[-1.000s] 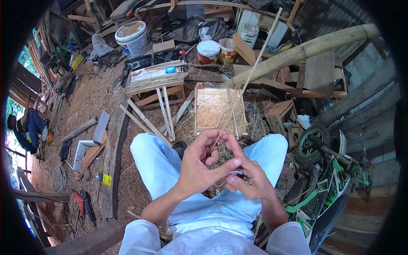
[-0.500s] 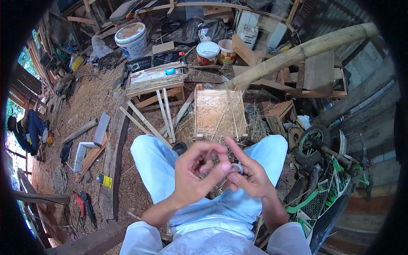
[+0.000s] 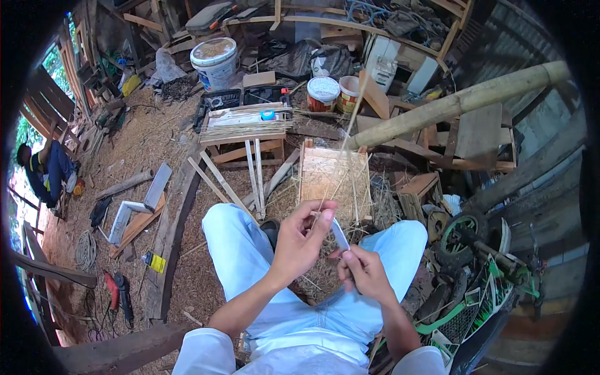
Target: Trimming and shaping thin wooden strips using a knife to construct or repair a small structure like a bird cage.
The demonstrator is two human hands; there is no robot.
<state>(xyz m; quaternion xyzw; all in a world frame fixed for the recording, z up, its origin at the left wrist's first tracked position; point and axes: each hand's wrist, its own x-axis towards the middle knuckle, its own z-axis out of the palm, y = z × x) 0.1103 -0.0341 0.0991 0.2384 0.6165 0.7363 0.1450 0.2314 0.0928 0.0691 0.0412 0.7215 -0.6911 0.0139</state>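
Note:
Above my lap, my left hand [image 3: 304, 237] pinches a thin bamboo strip [image 3: 346, 147] between thumb and fingers. The strip runs upward and away from me, thin and partly blurred. My right hand [image 3: 364, 272] is closed on a knife [image 3: 339, 235], whose narrow pale blade points up toward my left fingertips. Its handle is hidden inside the right fist. Beyond my hands a low wooden board [image 3: 322, 178] stands between my knees, with loose thin strips lying across and beside it.
A small wooden bench [image 3: 244, 133] holds a bundle of strips and a blue tape measure [image 3: 267, 115]. Buckets [image 3: 214, 62] stand farther back. A thick bamboo pole [image 3: 462, 100] slants across the right, above a green-rimmed wheel [image 3: 464, 231]. Power tool [image 3: 122, 297] lies left; another person [image 3: 50, 169] sits far left.
My hands have moved apart, the right one lower. The knife blade and the long strip now show plainly between and above them. The whole view has shifted slightly.

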